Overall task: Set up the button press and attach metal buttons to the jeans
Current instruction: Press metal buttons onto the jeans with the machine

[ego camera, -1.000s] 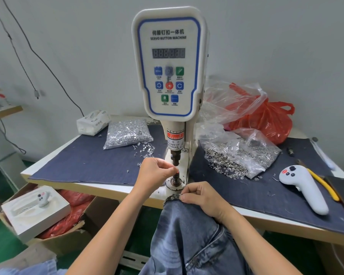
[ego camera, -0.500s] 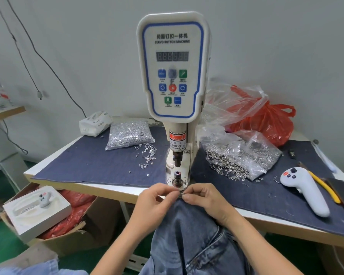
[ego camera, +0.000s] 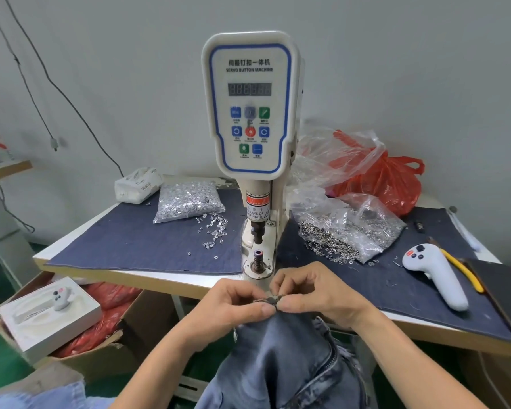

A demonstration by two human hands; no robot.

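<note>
Denim jeans edge pinched by both hands, just before table edge.

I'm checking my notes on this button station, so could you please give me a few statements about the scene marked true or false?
1. Both hands pinch the waistband edge of the jeans. True: left hand, right hand.
2. The jeans already lie over the lower die. False: the die stands bare, the jeans in front of it.
3. The white handheld controller lies on the table's right part. True.
4. The red plastic bag sits left of the machine. False: it sits right of it, at the back.
5. Loose silver studs lie spilled on the dark cloth. True.
</note>
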